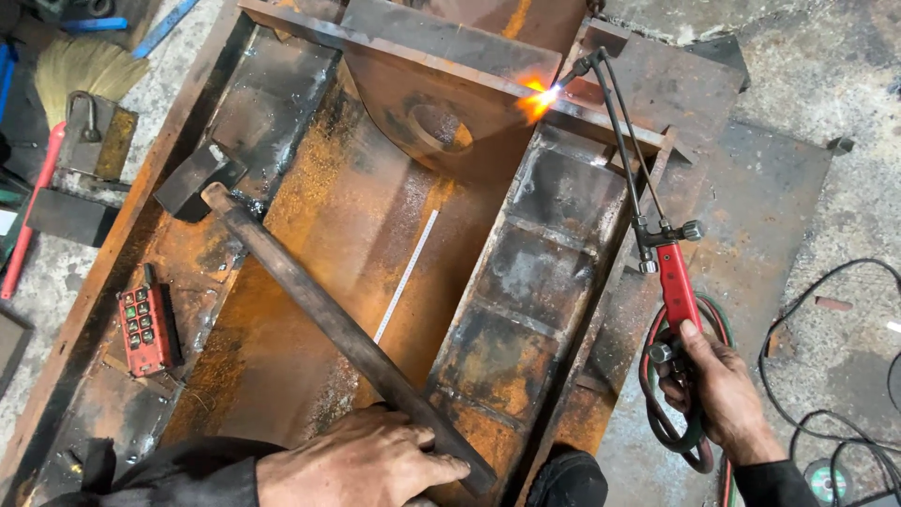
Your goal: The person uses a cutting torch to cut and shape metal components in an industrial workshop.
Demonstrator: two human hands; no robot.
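Everything is placed here relative to the rusty steel frame (375, 216) that fills the middle of the view. Off its left edge, a straw broom (80, 66) and a red-handled tool (28, 216) are seen on the concrete floor. On the frame's left rail a red button pendant control (145, 329) is laid flat. A sledgehammer (310, 300) is laid diagonally across the frame, its head (197, 178) at the upper left and its handle end at the lower middle, where the left hand (361, 465) is pressed flat over it, fingers together. A thin white ruler (408, 272) is laid on the frame's floor plate. At the frame's upper right edge, a bright orange flame (540, 99) is played on the steel by the cutting torch (648, 207), whose red handle is gripped in the closed right hand (718, 390), beside coiled hoses (671, 413).
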